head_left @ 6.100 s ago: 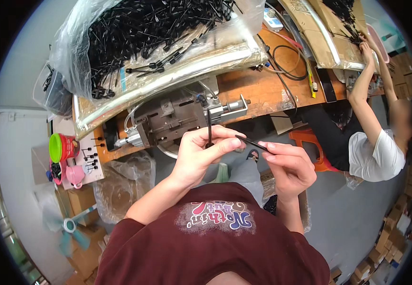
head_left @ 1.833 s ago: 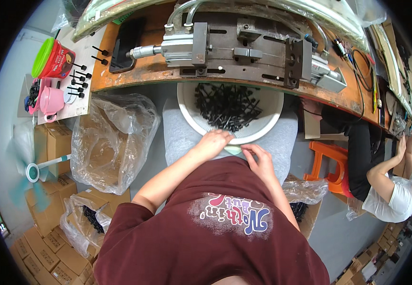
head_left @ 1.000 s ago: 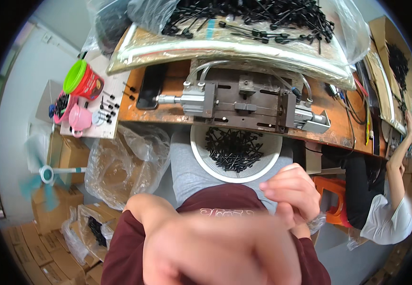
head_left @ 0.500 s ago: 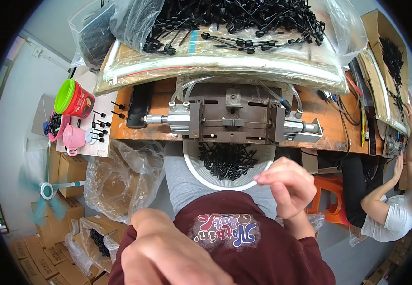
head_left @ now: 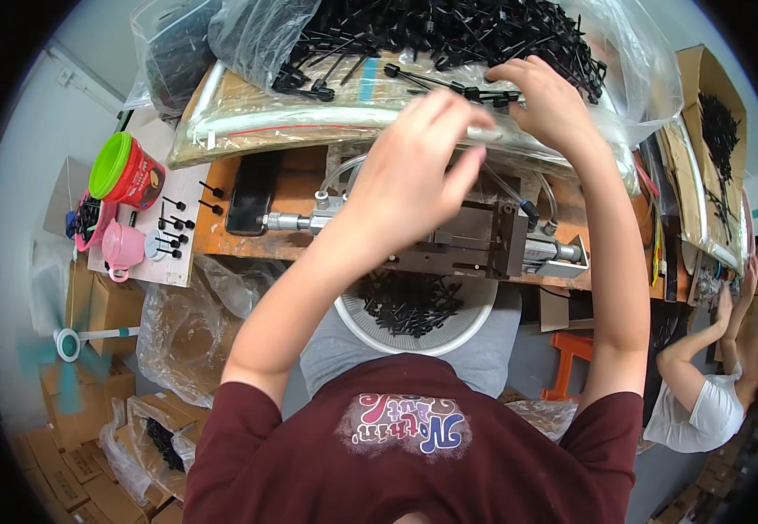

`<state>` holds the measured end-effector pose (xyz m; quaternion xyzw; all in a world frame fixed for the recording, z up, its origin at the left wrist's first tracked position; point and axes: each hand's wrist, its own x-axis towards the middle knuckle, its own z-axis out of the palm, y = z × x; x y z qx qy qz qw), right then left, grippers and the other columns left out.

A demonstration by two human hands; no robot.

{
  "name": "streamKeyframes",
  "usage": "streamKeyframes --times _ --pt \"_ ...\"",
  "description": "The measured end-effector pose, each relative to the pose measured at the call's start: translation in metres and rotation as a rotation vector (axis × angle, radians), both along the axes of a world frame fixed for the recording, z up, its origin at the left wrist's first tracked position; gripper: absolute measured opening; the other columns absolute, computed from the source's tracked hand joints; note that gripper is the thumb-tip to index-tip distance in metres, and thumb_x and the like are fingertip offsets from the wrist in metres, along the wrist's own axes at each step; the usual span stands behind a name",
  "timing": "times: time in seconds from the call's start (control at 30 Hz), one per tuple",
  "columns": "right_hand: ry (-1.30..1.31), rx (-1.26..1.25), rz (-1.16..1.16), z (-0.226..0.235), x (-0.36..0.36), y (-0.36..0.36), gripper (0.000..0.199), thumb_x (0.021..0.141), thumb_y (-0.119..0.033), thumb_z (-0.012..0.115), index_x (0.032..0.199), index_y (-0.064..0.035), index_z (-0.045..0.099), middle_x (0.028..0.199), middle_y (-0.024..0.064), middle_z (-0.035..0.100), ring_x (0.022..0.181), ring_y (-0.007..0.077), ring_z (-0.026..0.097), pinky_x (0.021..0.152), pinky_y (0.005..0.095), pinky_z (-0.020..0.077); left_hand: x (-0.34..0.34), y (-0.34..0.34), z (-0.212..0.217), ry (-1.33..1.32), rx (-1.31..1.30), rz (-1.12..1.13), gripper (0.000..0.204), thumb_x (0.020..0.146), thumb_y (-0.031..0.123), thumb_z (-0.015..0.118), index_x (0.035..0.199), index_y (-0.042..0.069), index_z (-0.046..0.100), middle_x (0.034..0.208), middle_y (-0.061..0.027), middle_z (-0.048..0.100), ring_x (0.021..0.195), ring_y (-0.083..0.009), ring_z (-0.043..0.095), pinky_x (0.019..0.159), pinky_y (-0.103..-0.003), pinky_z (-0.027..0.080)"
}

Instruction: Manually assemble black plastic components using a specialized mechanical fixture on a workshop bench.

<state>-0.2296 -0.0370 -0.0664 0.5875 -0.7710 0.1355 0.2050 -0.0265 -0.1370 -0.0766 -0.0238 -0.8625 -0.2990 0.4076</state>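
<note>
My right hand [head_left: 553, 103] reaches to the front edge of a plastic-covered board [head_left: 309, 122]. Its curved fingers are apart around the ends of a few black plastic pieces [head_left: 457, 86], each a thin stem with a thicker knob; I see no firm grip. My left hand [head_left: 418, 162], slightly blurred, hangs above a metal clamping fixture [head_left: 484, 236], thumb and fingers apart, with nothing visible in it. It hides the fixture's left and middle parts. Below the fixture, a white basket [head_left: 353, 323] holds many similar black pieces [head_left: 414, 306].
A large heap of black pieces [head_left: 449, 35] lies on the board beside clear plastic bags. At left are a red tub [head_left: 141, 175], a pink cup [head_left: 123, 244], several loose pieces and a dark phone-like slab [head_left: 250, 196]. Another person [head_left: 702, 393] works at right.
Both hands have risen from near my body to above the bench. The right now reaches the pieces on the board; the left is over the fixture. The view has shifted slightly.
</note>
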Motion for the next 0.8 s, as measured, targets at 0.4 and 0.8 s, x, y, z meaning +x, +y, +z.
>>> streamKeyframes --times 0.4,0.8 --pt "-0.14 0.329 -0.008 0.009 -0.025 -0.006 0.027 0.07 -0.01 0.07 0.096 -0.0044 0.065 0.096 0.0141 0.069 0.096 0.0345 0.065 0.082 0.0436 0.0519 -0.045 -0.031 -0.023 -0.126 -0.013 0.131 0.029 0.079 0.028 0.079 0.09 0.002 0.07 0.089 -0.0105 0.064 0.079 -0.0233 0.065 0.074 -0.035 0.052" --pt "-0.2 -0.131 0.009 0.01 -0.001 0.022 0.016 0.088 -0.009 0.067 0.102 -0.0016 0.066 0.089 0.0068 0.064 0.065 0.0153 0.058 0.062 0.0261 0.045 0.092 0.043 -0.075 -0.232 -0.056 0.007 0.026 0.073 0.009 0.078 0.095 -0.001 0.069 0.12 -0.0144 0.066 0.09 -0.0254 0.07 0.08 -0.034 0.058"
